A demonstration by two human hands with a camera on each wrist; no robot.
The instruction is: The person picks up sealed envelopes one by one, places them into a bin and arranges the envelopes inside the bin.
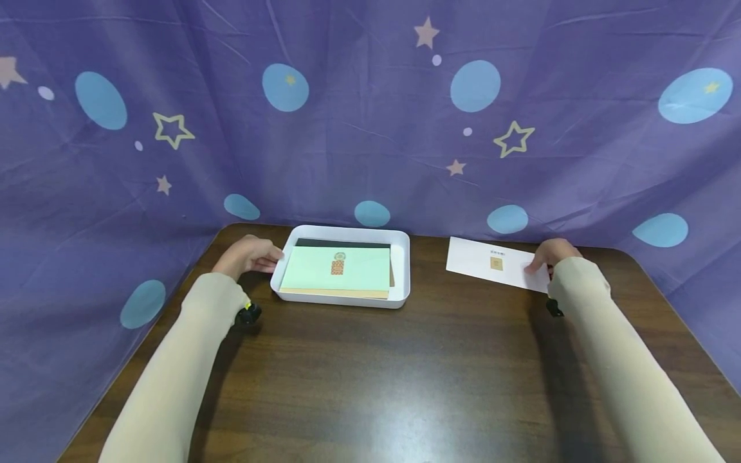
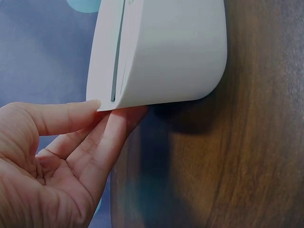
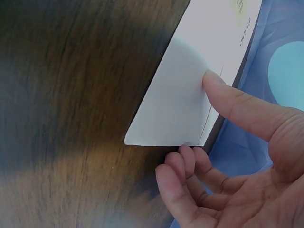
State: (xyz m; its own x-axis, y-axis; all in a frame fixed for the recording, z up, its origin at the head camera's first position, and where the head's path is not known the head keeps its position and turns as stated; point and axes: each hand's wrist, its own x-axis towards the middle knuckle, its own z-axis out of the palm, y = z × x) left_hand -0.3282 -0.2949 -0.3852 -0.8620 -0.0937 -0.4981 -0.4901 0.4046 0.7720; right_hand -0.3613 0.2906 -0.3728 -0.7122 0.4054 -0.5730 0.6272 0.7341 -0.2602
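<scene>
At the tray's left end, my left hand pinches the rim of a shallow white tray. In the left wrist view the thumb lies on top of the rim and the fingers curl against the outside wall. Inside the tray lies a stack of envelopes, a mint-green one with an orange-brown print on top; dark and tan edges show beneath it. To the right, my right hand grips the right end of a white envelope with a small gold square, thumb on top, fingertips at its short edge.
Both rest on a dark brown wooden table with rounded back corners. A purple curtain with stars and blue ovals hangs close behind the table's back edge and down its left side.
</scene>
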